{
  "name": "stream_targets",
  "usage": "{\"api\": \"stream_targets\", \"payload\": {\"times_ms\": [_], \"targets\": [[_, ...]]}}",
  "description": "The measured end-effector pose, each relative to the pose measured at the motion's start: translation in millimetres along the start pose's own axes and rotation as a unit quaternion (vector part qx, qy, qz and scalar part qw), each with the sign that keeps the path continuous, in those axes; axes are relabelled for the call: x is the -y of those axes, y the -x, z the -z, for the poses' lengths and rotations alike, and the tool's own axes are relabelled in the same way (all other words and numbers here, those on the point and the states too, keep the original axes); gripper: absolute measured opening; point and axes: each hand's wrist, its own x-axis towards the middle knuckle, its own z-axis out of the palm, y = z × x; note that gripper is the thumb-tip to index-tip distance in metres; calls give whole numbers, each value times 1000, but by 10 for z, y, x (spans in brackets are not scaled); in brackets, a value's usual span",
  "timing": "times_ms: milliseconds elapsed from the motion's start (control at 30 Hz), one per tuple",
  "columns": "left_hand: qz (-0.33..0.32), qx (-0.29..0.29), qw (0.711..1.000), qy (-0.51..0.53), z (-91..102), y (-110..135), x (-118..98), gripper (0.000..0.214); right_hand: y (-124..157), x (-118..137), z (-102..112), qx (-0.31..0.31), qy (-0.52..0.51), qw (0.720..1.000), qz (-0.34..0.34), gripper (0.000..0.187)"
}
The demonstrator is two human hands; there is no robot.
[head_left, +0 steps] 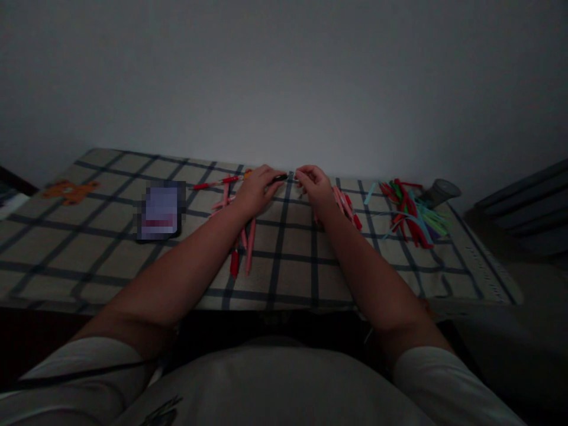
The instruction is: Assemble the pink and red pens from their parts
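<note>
My left hand [258, 190] is closed at the far middle of the table, pinching a short black piece like a pen barrel [279, 177] between thumb and fingertips. Facing it, my right hand [314, 184] is also closed in a pinch. Something small and pale shows at its fingertips, too small to name. Only a narrow gap separates the two hands. Red and pink pens [251, 245] lie under and beside my left wrist, and a red pen [217, 182] lies further left. More pink and red pens [347, 207] lie beside my right wrist, partly hidden by it.
A checked cloth [288, 266] covers the table, with a wall behind. At left are a phone-like device [160, 213] with a blurred screen and an orange figure-shaped item [71, 191]. At right lie coloured strips [412, 219] by a dark cup [444, 190].
</note>
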Motion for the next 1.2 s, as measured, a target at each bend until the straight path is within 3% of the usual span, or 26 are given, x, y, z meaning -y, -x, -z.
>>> {"api": "stream_targets", "payload": {"times_ms": [100,200,333,400,467,567,733,867,1200], "targets": [[0,-2,1000,0,5,0,-11,33,-25,-1,12,-11,9,1000,2,36],[1,-2,1000,0,0,-2,-3,33,-64,-17,58,-31,34,999,1,20],[0,2,1000,0,-12,-4,25,33,-77,3,159,-4,191,982,3,12],[-3,-3,1000,2,-16,-3,31,33,-52,42,199,43,325,944,27,14],[-3,-12,1000,4,-17,1,28,32,-14,89,221,92,449,888,48,19],[2,-20,1000,8,-13,5,12,32,44,142,233,143,562,813,53,30],[7,-16,1000,8,-9,2,-2,32,85,169,276,188,629,750,72,44],[10,-14,1000,1,-9,-2,1,33,66,156,317,210,641,735,72,44],[9,-17,1000,9,3,11,-16,33,130,284,277,221,646,728,62,44]]}}
